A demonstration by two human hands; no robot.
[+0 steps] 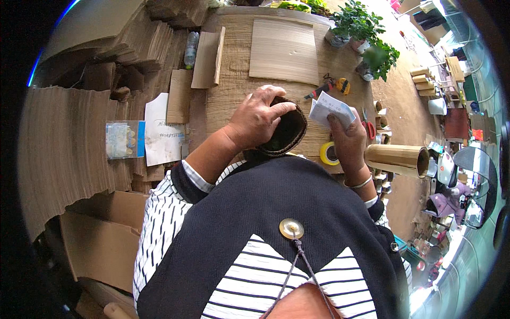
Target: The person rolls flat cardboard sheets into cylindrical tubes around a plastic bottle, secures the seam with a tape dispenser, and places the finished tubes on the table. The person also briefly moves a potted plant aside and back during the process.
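Note:
My left hand is closed over the upper rim of a brown cardboard tube, its thumb and fingers on the edge. The tube stands close to my body, and its dark opening faces up. To the right of it, my right hand pinches several white paper slips with print on them, thumb on top. Just beyond the slips lie a red-and-black cutter and a yellow-and-black tape measure. Beside my right wrist is a roll of yellow tape. Red-handled scissors lie right of that hand.
A flat corrugated cardboard sheet lies on the wooden table. Potted plants stand at the far right corner. Another cardboard tube juts out at right. Stacked cardboard, a bottle and a written sheet are at left.

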